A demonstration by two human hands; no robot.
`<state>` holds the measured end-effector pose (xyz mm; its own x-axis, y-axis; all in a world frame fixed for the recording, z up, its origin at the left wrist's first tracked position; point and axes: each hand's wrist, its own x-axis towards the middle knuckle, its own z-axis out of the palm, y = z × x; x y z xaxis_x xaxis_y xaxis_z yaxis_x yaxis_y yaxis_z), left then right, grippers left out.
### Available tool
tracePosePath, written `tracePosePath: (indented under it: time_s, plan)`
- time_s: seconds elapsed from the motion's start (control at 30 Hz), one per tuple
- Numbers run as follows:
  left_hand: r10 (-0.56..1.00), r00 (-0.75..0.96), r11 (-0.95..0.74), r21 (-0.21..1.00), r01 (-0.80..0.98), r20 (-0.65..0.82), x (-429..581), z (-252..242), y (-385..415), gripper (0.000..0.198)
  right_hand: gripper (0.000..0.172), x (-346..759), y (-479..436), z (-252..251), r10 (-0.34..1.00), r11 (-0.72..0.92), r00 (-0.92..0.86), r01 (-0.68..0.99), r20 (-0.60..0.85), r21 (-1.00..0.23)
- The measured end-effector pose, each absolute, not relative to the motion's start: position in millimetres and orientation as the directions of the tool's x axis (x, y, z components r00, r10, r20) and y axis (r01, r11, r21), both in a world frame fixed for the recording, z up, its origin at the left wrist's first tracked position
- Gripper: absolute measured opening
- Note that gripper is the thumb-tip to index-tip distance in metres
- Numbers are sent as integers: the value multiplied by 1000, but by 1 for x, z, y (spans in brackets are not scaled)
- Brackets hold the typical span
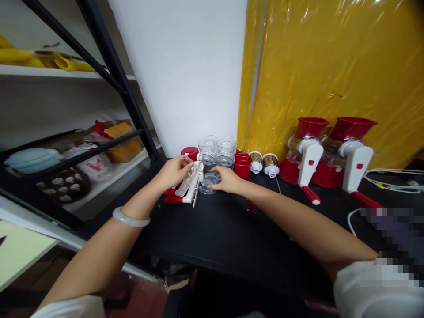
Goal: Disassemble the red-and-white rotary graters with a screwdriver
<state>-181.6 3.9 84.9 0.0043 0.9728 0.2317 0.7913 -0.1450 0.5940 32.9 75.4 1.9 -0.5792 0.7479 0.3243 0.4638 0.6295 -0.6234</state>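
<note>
My left hand (175, 171) is at the white crank handles (191, 187) with red grips, its fingers bent and touching the upper end of the white parts. My right hand (227, 179) has thumb and fingers around a small clear plastic cup (208, 183) in front of the other clear pieces. Several clear plastic housings (225, 150) stand behind it near the wall. Right of them are red plastic hoppers (242, 165) and two metal grater drums (270, 164) with white ends. A round red part (190, 153) sits behind my left hand.
Two assembled red and white rotary graters (309, 159) stand at the right, near a white cable (394, 181). A shelf rack (109, 170) with bags borders the left of the black table (212, 234). Small red pieces (253, 207) lie below my right forearm.
</note>
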Motion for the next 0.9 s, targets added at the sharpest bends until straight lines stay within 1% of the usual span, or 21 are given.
tracePosePath:
  time_s: [0.13,0.27,0.43,0.5,0.7,0.83,0.9]
  plan:
    - [968,26,-165,558,813,249,-186,83,2,29,66,28,73,1,728,653,-606,472,320,-592]
    - [970,-1,-136,545,827,243,-186,82,1,35,68,27,71,-1,717,667,-621,481,316,-568]
    - [970,-5,-128,528,839,242,-187,80,2,38,83,28,68,-9,718,661,-634,495,286,-563]
    - [969,-3,-132,535,835,245,-187,79,3,38,85,27,66,-11,719,660,-639,504,273,-557]
    - [976,21,-146,576,804,218,-183,79,1,39,74,30,64,-11,705,666,-668,510,237,-543]
    - [973,24,-148,543,827,228,-182,81,-1,40,69,35,71,-12,662,700,-708,470,244,-538]
    - [972,25,-150,532,834,234,-182,81,-1,40,70,37,73,-12,639,716,-728,444,250,-538]
